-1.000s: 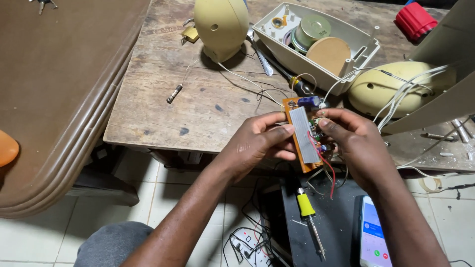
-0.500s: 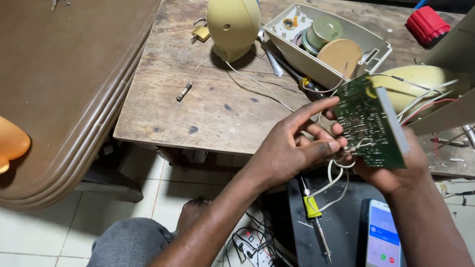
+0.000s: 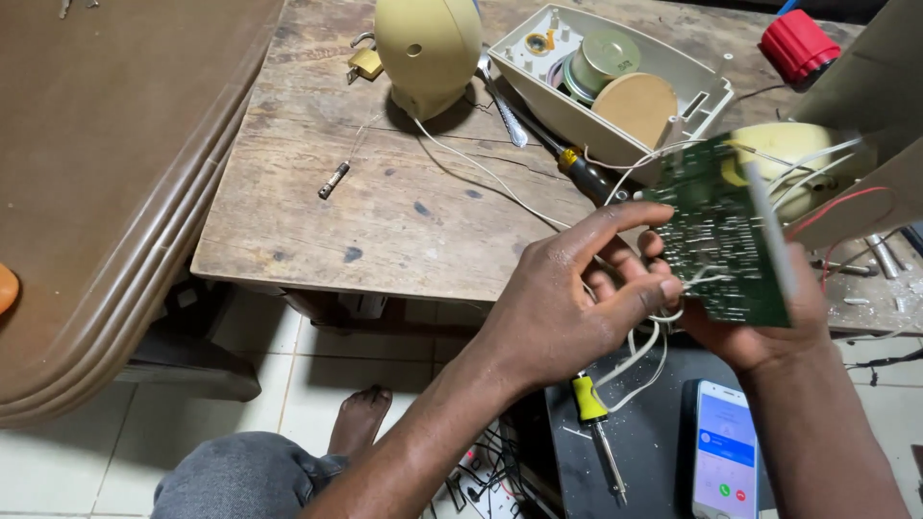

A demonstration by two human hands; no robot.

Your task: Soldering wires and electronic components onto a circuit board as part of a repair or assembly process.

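1. Right now, two bare hands work on a green circuit board [image 3: 723, 235] at the right of the frame, held in the air above the near edge of a worn wooden surface [image 3: 385, 202].
2. At lower right, the right hand [image 3: 769, 327] has its grip closed around the board's lower edge, solder side facing the camera and slightly tilted.
3. At centre, the left hand [image 3: 558, 308] is half open, its forefinger stretched toward the board and its thumb touching the white wires [image 3: 644, 346] that loop down from it. It grasps nothing firmly.
4. The step in hand looks like inspecting or tracing the board's wiring. A next move would likely call for a steady right-hand hold and a fine fingertip touch among the leads.
5. Behind the board, toward the upper right, lie an open cream casing [image 3: 615, 86], a screwdriver [image 3: 582, 173] and a cream dome-shaped shell [image 3: 428, 48].
6. Open room lies to the left of centre on the bare wood.
7. At the bottom, a soldering iron [image 3: 596, 423] and a phone [image 3: 723, 461] rest on a dark panel, close under the hands.
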